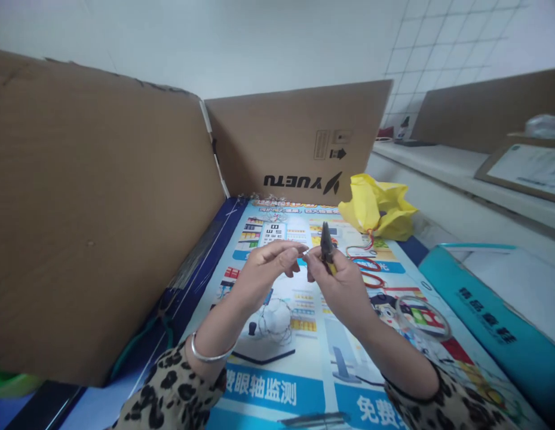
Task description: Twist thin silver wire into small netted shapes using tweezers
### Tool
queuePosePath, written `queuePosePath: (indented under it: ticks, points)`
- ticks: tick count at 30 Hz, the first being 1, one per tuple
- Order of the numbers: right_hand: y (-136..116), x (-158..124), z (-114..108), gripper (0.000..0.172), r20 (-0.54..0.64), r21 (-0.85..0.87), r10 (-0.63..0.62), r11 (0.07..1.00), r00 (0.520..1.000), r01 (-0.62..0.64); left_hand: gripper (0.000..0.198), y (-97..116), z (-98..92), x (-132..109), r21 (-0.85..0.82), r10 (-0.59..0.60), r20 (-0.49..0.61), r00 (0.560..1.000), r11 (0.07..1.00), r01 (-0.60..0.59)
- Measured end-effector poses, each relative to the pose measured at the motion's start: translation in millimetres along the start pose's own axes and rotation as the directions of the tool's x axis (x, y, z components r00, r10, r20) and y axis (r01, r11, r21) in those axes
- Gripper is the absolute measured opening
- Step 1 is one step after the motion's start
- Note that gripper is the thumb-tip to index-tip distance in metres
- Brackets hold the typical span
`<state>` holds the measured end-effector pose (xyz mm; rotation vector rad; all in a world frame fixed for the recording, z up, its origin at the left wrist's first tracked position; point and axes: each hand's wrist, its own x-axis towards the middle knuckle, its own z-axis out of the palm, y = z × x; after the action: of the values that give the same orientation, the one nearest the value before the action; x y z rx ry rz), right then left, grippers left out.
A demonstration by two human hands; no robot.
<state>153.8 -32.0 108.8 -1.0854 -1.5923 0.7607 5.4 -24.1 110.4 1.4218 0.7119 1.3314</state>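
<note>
My left hand (270, 266) and my right hand (335, 280) meet above a printed poster (304, 370) that covers the table. My right hand grips small dark pliers (326, 242), jaws pointing up, with a yellow handle showing in the fist. My left hand pinches a thin piece of wire (305, 251) at its fingertips, right beside the pliers. A silver bangle (205, 352) sits on my left wrist. Below the hands a tangle of thin silvery wire (277, 319) lies on the poster.
Tall cardboard walls stand at the left (93, 215) and the back (299, 143). A crumpled yellow plastic bag (378, 206) lies at the back right beside red wire loops (367, 266). A clear round lid (423, 316) and a teal folder (487, 316) lie at the right.
</note>
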Motion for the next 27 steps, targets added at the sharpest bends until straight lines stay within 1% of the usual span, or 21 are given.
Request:
queuePosePath:
  ticks: [2,4,7,10,12,14,16,18,20,24,26,27]
  points:
    - [1.7,3.5,-0.3,0.021,-0.048,-0.109,-0.059,0.993,0.997,0.053,0.020,-0.3,4.6,4.8,0.016,-0.022,-0.058,0.998,1.000,0.023]
    - [4.1,4.2,0.6,0.020,-0.071,-0.198,-0.094,0.977,0.993,0.078,0.019,-0.3,6.8,7.6,0.102,-0.018,-0.103,0.994,0.994,0.028]
    - [6.8,3.4,3.1,0.022,-0.093,-0.289,-0.111,0.954,0.989,0.080,0.018,-2.5,6.0,9.6,0.234,0.006,-0.121,0.993,0.972,0.023]
    - [7.5,4.2,4.8,0.023,-0.078,-0.348,-0.108,0.934,0.991,0.075,0.019,-7.8,3.1,11.6,0.217,0.010,-0.132,0.991,0.976,0.019]
    - [7.9,6.1,4.7,0.023,-0.049,-0.372,-0.110,0.924,0.993,0.084,0.018,-12.1,1.8,13.1,0.186,-0.013,-0.137,0.990,0.982,0.039]
    - [9.1,9.1,3.8,0.023,-0.011,-0.376,-0.093,0.923,0.996,0.083,0.018,-16.1,1.3,13.9,0.184,-0.028,-0.147,0.989,0.981,0.055]
    - [11.1,12.7,2.2,0.024,0.026,-0.366,-0.063,0.928,0.998,0.069,0.019,-19.3,1.6,13.8,0.217,-0.022,-0.159,0.987,0.975,0.056]
    - [13.5,16.4,0.1,0.025,0.062,-0.349,-0.044,0.935,0.997,0.063,0.019,-21.1,2.1,13.0,0.290,0.020,-0.182,0.983,0.956,0.034]
    - [15.8,19.7,-2.4,0.024,0.101,-0.325,-0.032,0.943,0.994,0.063,0.018,-21.5,2.0,12.7,0.383,0.087,-0.189,0.978,0.924,-0.008]
    - [18.6,24.8,-8.3,0.023,0.194,-0.249,0.009,0.968,0.981,0.040,0.016,-19.6,-0.1,14.7,0.503,0.210,-0.109,0.972,0.855,-0.129]
    - [19.4,26.8,-10.5,0.023,0.236,-0.208,0.039,0.978,0.971,0.011,0.015,-20.1,-1.3,16.1,0.497,0.212,-0.082,0.974,0.856,-0.144]
    - [20.0,27.8,-11.2,0.023,0.244,-0.192,0.052,0.981,0.968,-0.004,0.015,-21.5,-1.8,16.8,0.475,0.195,-0.081,0.978,0.870,-0.134]
